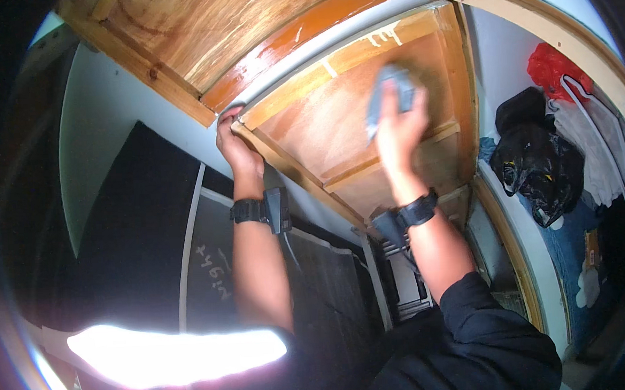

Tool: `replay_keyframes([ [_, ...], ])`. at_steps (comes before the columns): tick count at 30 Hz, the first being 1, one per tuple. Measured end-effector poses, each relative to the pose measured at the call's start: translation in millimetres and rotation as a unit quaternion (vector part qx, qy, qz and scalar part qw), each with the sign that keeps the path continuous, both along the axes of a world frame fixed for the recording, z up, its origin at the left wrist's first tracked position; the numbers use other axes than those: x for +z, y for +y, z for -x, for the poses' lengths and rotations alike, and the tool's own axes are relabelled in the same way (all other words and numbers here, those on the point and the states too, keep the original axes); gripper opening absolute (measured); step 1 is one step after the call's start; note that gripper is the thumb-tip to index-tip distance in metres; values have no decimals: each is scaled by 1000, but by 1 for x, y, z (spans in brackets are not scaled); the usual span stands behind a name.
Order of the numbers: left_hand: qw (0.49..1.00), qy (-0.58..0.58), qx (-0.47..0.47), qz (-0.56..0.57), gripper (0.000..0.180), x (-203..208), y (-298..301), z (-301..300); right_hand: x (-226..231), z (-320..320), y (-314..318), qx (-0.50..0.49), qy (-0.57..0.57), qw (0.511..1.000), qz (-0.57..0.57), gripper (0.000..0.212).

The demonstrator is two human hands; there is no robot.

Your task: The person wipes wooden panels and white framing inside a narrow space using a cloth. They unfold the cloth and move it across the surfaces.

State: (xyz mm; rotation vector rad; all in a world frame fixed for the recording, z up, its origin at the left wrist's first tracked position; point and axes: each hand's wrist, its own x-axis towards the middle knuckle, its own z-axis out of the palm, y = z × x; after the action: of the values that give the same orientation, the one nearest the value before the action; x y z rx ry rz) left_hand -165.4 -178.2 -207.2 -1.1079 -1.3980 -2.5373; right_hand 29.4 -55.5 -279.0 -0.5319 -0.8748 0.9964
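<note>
A wooden cabinet door [309, 129] with a raised frame and a crossbar stands swung out in front of me. At its upper left corner, my left hand [241, 151] is closed, with its fingers curled round the frame's edge. My right hand [402, 132] presses a folded grey-blue cloth [377, 107] against or very near the door's inner panel, right of its middle. That hand and the cloth are blurred by motion. White drip marks [384, 36] run down the frame's top rail. Each wrist wears a black strap with a small device.
Another wooden panel [180, 33] adjoins at the upper left. To the right, an open compartment holds a black plastic bag [539, 154], a red bag [557, 69] and pale cloth. Dark panels [140, 230] stand at left, and a bright light [180, 355] glares at the lower left.
</note>
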Motion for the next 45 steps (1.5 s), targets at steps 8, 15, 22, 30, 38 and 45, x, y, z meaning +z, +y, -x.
replay_keyframes([
  [8, 999, -31, -8, -1, 22, -1, 3, -4, 10, 34, -12, 21, 27, 999, 15, 26],
  [15, 999, -15, -31, 30, 26, -6, 4, -4, 24, 88, -55, 74, 80, 993, -39, 23],
  [22, 998, -7, -65, 26, 25, -4, 0, -5, 17, 105, -89, 117, -71, 974, -181, 19],
  [30, 997, -21, -68, 33, 24, -2, -6, -9, 24, 89, -70, 232, -180, 927, -232, 22],
  [38, 997, -32, -59, 38, 23, -4, -5, -13, -49, 66, -62, 267, -237, 897, -261, 23],
  [45, 996, -23, -65, 60, 30, 0, -8, -4, -95, 51, -59, 279, -366, 852, -251, 23],
])
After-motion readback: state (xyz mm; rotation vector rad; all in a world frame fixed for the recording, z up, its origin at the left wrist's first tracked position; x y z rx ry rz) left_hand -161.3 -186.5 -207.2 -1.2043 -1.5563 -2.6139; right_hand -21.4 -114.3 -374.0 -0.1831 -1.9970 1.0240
